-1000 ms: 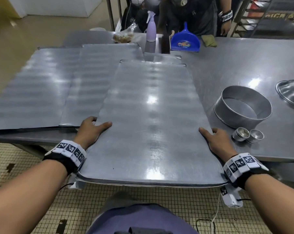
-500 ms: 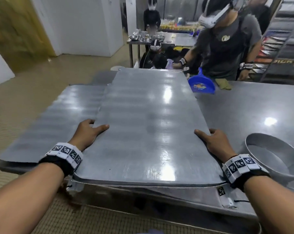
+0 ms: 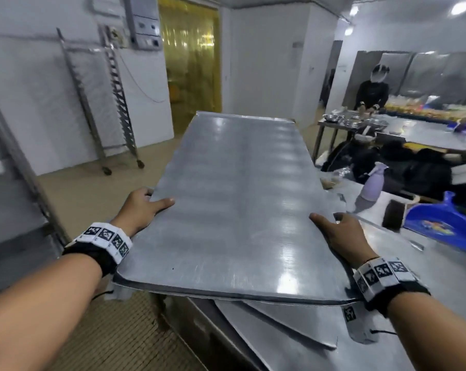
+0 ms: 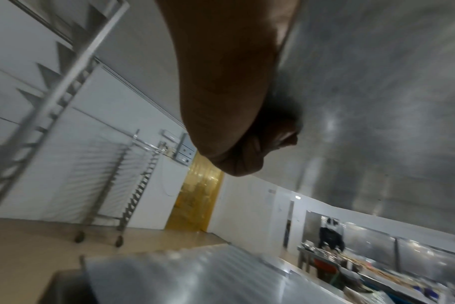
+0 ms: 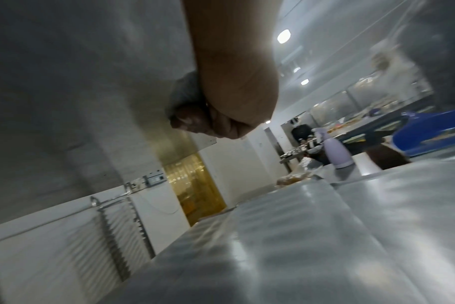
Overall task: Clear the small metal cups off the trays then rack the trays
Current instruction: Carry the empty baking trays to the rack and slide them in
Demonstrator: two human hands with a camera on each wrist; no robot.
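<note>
Floor (image 3: 98, 199) lay open at 10 o'clock toward rack (image 3: 100, 103) | left hand (image 3: 142, 207), right hand (image 3: 341, 236) clamped tray (image 3: 237, 210) side edges, thumbs on top

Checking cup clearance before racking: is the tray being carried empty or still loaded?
Empty. The tray shows only bare metal on top, gripped at its sides by the left hand and right hand.

Your steel table (image 3: 427, 266) carries two flat metal trays (image 3: 288, 325) overlapping near its front edge. Further back on it stand a lilac spray bottle (image 3: 371, 186), a blue dustpan (image 3: 448, 226) and a dark block (image 3: 394, 214) just left of the dustpan. Beyond, a wheeled tray rack (image 3: 114, 108) stands on the tan floor (image 3: 92, 194).
</note>
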